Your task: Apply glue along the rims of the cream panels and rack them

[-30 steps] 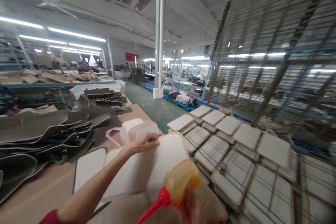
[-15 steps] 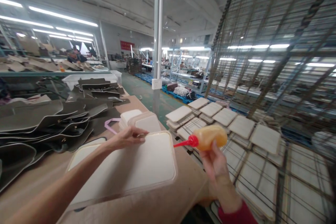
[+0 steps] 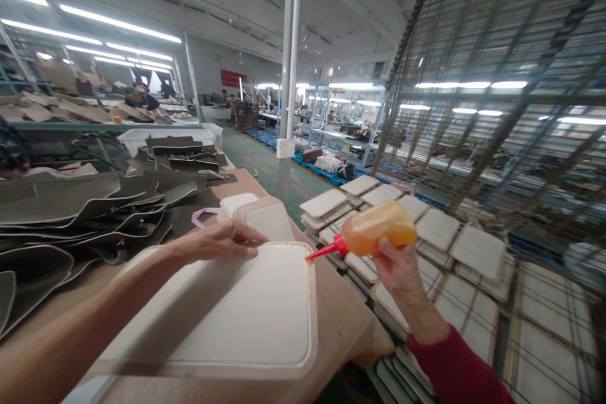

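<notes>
Fingers (image 3: 243, 245) of the left hand (image 3: 211, 241) lie together on the far edge of one white panel (image 3: 237, 315); whether they grip it from below cannot be told. Fingers of the right hand (image 3: 398, 259) are closed around one orange squeeze bottle (image 3: 379, 227), held tilted, its single red nozzle (image 3: 331, 247) directed left to the panel's far right corner. Panel position: flat at the near side of the table (image 3: 343, 322), partly covered by the left forearm.

Surroundings, left to right:

- Dark sheets (image 3: 85, 196) overlap in a pile at left; the quantity cannot be counted.
- One white bin (image 3: 130, 142) stands beyond them, its front partly blocked by the sheets.
- One lilac strap (image 3: 199, 218) lies just left of two stacks of pale panels (image 3: 267, 221), beyond the left hand.
- One post (image 3: 288, 44) rises past the table, carrying one socket box (image 3: 285, 148).
- Rows of white boards (image 3: 438, 227), at least six stacks, lie at right; the bottle and right hand hide some, and thin wires cross the nearer ones.
- One wire rack (image 3: 473, 76) stands tilted at far right, obstructing the shelves behind.
</notes>
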{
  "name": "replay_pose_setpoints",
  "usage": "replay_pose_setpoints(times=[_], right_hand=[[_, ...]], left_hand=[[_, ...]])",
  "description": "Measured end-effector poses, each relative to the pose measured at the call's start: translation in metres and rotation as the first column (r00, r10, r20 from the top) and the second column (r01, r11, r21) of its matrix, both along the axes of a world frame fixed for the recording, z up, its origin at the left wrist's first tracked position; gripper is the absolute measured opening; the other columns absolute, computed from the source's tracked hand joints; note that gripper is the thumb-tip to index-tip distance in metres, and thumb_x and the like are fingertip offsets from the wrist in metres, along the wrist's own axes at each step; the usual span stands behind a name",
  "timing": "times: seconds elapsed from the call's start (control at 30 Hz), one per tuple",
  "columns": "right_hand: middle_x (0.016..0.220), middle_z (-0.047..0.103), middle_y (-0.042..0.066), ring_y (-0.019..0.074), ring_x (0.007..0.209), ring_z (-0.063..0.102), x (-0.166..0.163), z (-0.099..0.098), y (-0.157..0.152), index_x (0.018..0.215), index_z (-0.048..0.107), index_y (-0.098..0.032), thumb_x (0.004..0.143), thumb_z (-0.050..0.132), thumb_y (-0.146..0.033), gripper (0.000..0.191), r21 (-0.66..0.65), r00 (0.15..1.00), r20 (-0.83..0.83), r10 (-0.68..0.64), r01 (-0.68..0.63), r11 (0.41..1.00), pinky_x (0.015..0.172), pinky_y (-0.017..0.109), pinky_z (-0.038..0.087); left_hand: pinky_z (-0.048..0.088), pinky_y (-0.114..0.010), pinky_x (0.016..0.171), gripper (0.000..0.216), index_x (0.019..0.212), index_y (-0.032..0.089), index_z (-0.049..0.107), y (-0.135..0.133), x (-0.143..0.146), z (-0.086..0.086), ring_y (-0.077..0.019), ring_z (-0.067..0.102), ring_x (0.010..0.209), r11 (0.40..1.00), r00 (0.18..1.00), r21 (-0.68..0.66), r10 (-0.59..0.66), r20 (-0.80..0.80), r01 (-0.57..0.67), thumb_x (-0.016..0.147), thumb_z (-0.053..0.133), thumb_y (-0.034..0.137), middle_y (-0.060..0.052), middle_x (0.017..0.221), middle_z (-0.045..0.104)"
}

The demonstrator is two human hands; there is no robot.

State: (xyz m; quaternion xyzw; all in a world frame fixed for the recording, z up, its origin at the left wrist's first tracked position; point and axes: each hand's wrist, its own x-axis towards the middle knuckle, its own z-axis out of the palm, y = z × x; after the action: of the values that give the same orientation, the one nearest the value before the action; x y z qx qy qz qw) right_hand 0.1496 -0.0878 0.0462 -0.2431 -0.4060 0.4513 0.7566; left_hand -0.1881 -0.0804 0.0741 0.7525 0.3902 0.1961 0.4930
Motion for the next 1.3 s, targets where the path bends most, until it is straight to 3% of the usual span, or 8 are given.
replay_pose_setpoints(times=[0.17, 0.4, 0.57, 0.7, 0.9, 1.07, 1.3], right_hand=[[0.071, 0.074, -0.001, 0.0161, 0.071, 0.068, 0.002, 0.001, -0.001, 0.075, 0.071, -0.024, 0.049, 0.092, -0.037, 0.036, 0.059, 0.996, 0.09, 0.016, -0.022, 0.998, 0.071, 0.028, 0.057], [0.074, 0.074, -0.002, 0.0166, 0.071, 0.068, 0.003, -0.005, -0.005, 0.09, 0.072, -0.029, 0.051, 0.091, -0.035, 0.044, 0.052, 0.993, 0.109, 0.048, -0.054, 0.997, 0.068, 0.029, 0.058], [0.074, 0.075, -0.002, 0.0162, 0.07, 0.069, 0.004, -0.007, -0.01, 0.094, 0.073, -0.029, 0.054, 0.09, -0.036, 0.044, 0.068, 0.99, 0.13, 0.062, -0.071, 0.995, 0.068, 0.028, 0.058], [0.072, 0.075, -0.001, 0.02, 0.07, 0.07, 0.005, -0.008, -0.015, 0.098, 0.072, -0.028, 0.054, 0.09, -0.041, 0.049, 0.049, 0.982, 0.169, 0.084, -0.094, 0.994, 0.072, 0.035, 0.06], [0.074, 0.075, 0.002, 0.0235, 0.072, 0.071, 0.005, -0.006, -0.024, 0.101, 0.071, -0.028, 0.055, 0.087, -0.046, 0.051, 0.045, 0.97, 0.219, 0.109, -0.122, 0.992, 0.075, 0.041, 0.06], [0.085, 0.077, 0.005, 0.0265, 0.08, 0.072, 0.004, -0.001, -0.032, 0.109, 0.068, -0.03, 0.054, 0.087, -0.05, 0.062, 0.018, 0.954, 0.267, 0.134, -0.144, 0.989, 0.073, 0.041, 0.06], [0.092, 0.077, 0.005, 0.0286, 0.093, 0.071, 0.006, -0.003, -0.038, 0.119, 0.063, -0.031, 0.058, 0.085, -0.049, 0.068, -0.003, 0.944, 0.288, 0.158, -0.164, 0.986, 0.089, 0.047, 0.056]], left_hand=[[0.046, -0.021, 0.067, 0.033, 0.11, 0.02, 0.076, -0.002, -0.003, 0.004, -0.0202, 0.065, 0.08, 0.997, 0.997, -0.025, -0.07, -0.012, 0.07, 0.085, 0.064, 0.039, -0.004, 0.095, 0.076], [0.052, -0.025, 0.07, 0.027, 0.096, 0.021, 0.081, -0.012, 0.001, 0.017, -0.0251, 0.07, 0.082, 0.993, 0.994, -0.097, 0.069, 0.08, -0.061, 0.073, 0.076, 0.033, -0.006, 0.093, 0.078], [0.053, -0.027, 0.063, 0.031, 0.103, 0.021, 0.079, -0.014, 0.003, 0.018, -0.0261, 0.071, 0.078, 0.975, 0.992, -0.218, 0.074, 0.107, -0.049, 0.075, 0.074, 0.033, -0.008, 0.091, 0.078], [0.053, -0.027, 0.063, 0.032, 0.106, 0.02, 0.078, -0.013, 0.002, 0.016, -0.0272, 0.072, 0.082, 0.966, 0.988, -0.256, 0.078, 0.13, -0.042, 0.076, 0.073, 0.032, -0.01, 0.094, 0.078], [0.055, -0.027, 0.06, 0.034, 0.096, 0.021, 0.08, -0.01, 0.0, 0.014, -0.029, 0.073, 0.082, 0.922, 0.933, -0.334, 0.279, 0.226, -0.195, 0.062, 0.081, 0.016, -0.006, 0.078, 0.078], [0.055, -0.028, 0.065, 0.033, 0.098, 0.02, 0.08, -0.006, -0.001, 0.014, -0.0293, 0.072, 0.086, 0.93, 0.967, -0.351, 0.183, 0.178, -0.112, 0.065, 0.08, 0.018, -0.007, 0.085, 0.078], [0.055, -0.028, 0.069, 0.037, 0.112, 0.02, 0.075, -0.001, -0.009, 0.006, -0.0269, 0.072, 0.085, 0.951, 0.987, -0.308, 0.064, 0.15, -0.014, 0.078, 0.072, 0.033, -0.01, 0.1, 0.077]])
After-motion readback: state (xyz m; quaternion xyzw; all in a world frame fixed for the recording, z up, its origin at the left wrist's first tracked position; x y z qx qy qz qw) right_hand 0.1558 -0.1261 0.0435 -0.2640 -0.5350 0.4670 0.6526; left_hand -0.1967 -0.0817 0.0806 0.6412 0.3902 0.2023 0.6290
